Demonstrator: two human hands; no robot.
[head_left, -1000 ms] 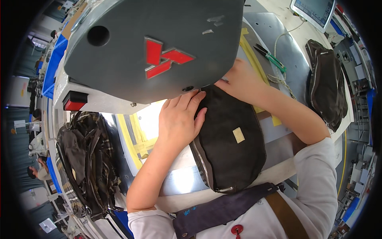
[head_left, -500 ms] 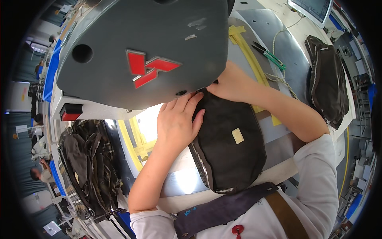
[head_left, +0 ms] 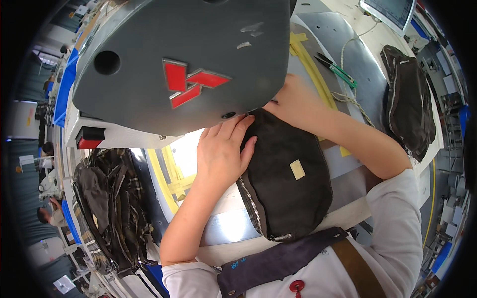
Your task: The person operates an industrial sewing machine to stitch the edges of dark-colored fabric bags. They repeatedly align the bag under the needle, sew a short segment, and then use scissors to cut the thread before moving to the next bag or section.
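My left hand (head_left: 218, 151) lies with fingers outstretched on the left zipper edge of a black fabric bag piece (head_left: 288, 198), which has a small pale yellow patch (head_left: 297, 170) on it. The fingertips are close to the lower edge of a big dark grey machine head (head_left: 134, 35) with a red emblem. My right hand (head_left: 298, 104) is at the upper right of the piece, fingers curled and partly behind the machine head; what they grip is too hidden to make out. Under the piece is a metal plate (head_left: 231, 223) with yellow tape strips.
A rumpled black and plaid bag (head_left: 109, 208) lies at left, another black bag (head_left: 408, 102) at right. Green-handled snips (head_left: 343, 74), a cord (head_left: 362, 113) and a screen (head_left: 387, 10) are on the right. A co-worker (head_left: 54, 213) is at far left.
The machine head appears slightly left and lower than a second ago, with a small shift of the whole view. My hands stay nearly in place on the bag piece.
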